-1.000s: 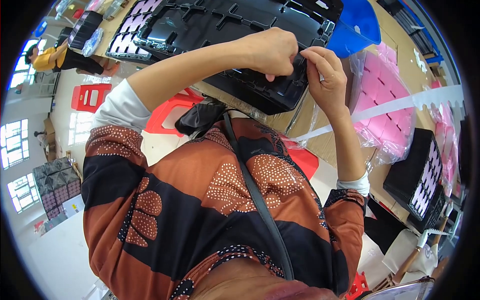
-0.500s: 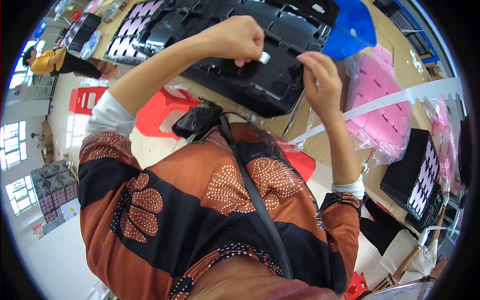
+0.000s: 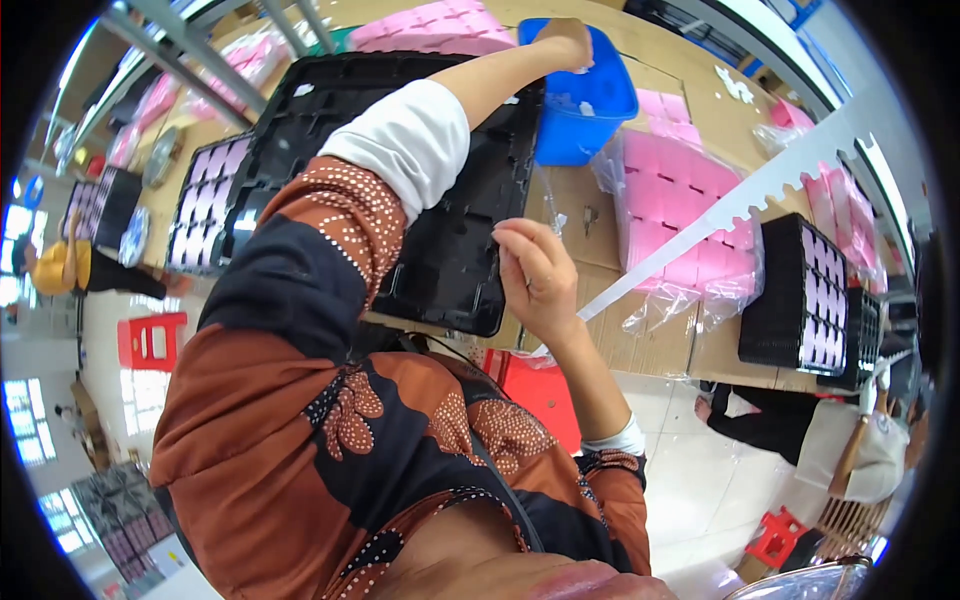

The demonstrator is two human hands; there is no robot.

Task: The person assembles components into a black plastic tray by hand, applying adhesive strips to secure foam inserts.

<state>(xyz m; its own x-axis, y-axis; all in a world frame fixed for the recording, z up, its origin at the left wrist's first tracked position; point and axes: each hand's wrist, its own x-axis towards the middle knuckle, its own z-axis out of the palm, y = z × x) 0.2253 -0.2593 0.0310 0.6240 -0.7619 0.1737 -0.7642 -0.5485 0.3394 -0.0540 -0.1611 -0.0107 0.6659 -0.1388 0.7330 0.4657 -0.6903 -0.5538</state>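
Note:
My left hand (image 3: 568,45) reaches across the black plastic tray (image 3: 450,255) to the far rim of a blue bin (image 3: 585,140). Its fingers bend down and are mostly hidden. Small white pieces (image 3: 570,104) lie inside the bin. Beside the tray's right edge, my right hand (image 3: 540,280) is closed in a pinch; whatever it may hold is too small to make out. A long white strip with a notched edge (image 3: 700,232) slants past behind my right wrist.
Wrapped pink foam blocks (image 3: 680,200) lie right of the bin, on cardboard (image 3: 625,345). Farther right stands a black crate with pale pink inserts (image 3: 790,290). A red stool (image 3: 535,390) is below the table edge. Another person (image 3: 850,445) is at the lower right.
My left hand has gone from above the tray, where it pinched a small white piece, to the blue bin. My right hand stays pinched near the tray's right edge. The whole view has shifted.

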